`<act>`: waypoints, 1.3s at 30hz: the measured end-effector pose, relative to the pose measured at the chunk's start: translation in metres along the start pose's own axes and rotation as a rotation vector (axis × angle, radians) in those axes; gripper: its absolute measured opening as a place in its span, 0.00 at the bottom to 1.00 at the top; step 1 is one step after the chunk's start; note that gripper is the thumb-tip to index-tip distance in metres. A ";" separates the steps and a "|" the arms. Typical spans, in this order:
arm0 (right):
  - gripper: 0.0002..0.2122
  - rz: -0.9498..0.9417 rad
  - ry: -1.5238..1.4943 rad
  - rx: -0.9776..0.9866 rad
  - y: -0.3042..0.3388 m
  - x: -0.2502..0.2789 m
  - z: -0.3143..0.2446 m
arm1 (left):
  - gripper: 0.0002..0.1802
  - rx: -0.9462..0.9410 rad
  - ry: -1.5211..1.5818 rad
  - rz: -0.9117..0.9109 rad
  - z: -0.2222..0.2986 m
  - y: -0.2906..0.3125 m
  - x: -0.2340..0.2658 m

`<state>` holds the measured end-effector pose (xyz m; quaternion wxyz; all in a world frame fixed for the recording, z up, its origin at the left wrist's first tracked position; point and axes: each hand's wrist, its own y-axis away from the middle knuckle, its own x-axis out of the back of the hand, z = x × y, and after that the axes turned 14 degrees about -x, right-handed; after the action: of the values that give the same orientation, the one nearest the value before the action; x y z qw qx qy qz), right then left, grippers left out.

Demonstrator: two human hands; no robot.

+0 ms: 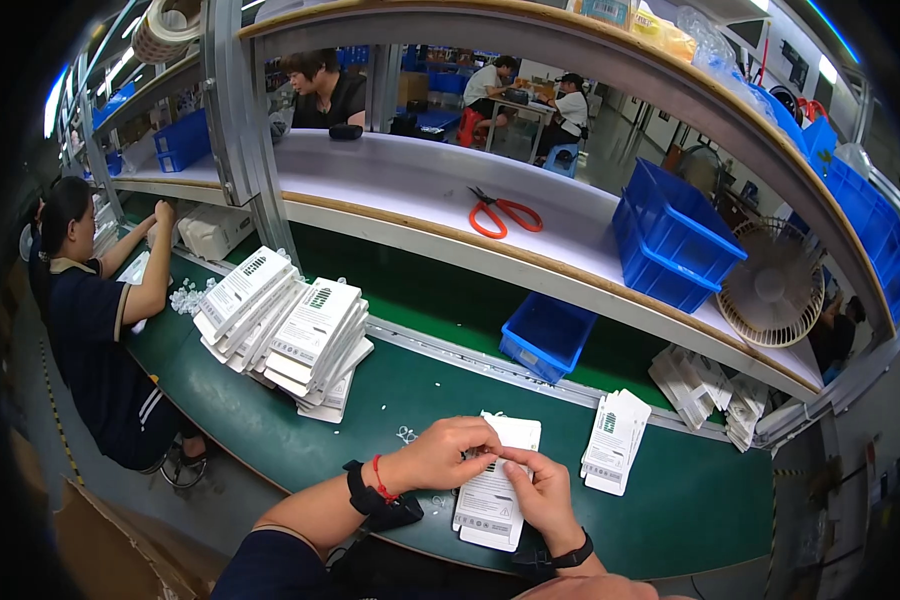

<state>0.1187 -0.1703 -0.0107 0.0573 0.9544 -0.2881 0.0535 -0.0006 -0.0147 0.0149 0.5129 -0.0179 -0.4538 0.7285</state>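
Note:
Over a flat white printed carton (488,512) on the green bench, my left hand (440,455) and my right hand (540,492) meet, fingertips pinched together near its upper part. Whatever lies between the fingers is too small to make out. The carton lies flat, with at least one more apparently beneath it. Small clear plastic bits (407,434) are scattered just left of my hands. To the right rests a small pile of similar white cartons (616,440). Taller, uneven stacks of them (315,325) stand to the left.
Red-handled scissors (502,214) lie on the shelf above, near stacked blue bins (675,235) and a round fan (773,283). Another blue bin (548,335) sits at the bench's back. More white cartons (682,385) lean at right. A co-worker (95,300) sits at left.

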 end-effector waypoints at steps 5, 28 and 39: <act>0.07 0.055 0.100 0.067 0.000 0.000 -0.004 | 0.07 0.080 0.000 -0.073 0.002 0.001 -0.002; 0.30 -0.041 -0.076 -0.022 0.001 -0.004 -0.015 | 0.03 0.330 0.122 0.094 -0.004 0.001 -0.004; 0.14 -0.169 -0.128 -0.054 0.006 -0.005 -0.008 | 0.04 0.512 0.222 0.166 -0.002 0.007 -0.012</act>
<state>0.1105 -0.1718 -0.0028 0.0689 0.9749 -0.2109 -0.0202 0.0013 -0.0225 0.0038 0.4858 -0.0048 -0.1933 0.8524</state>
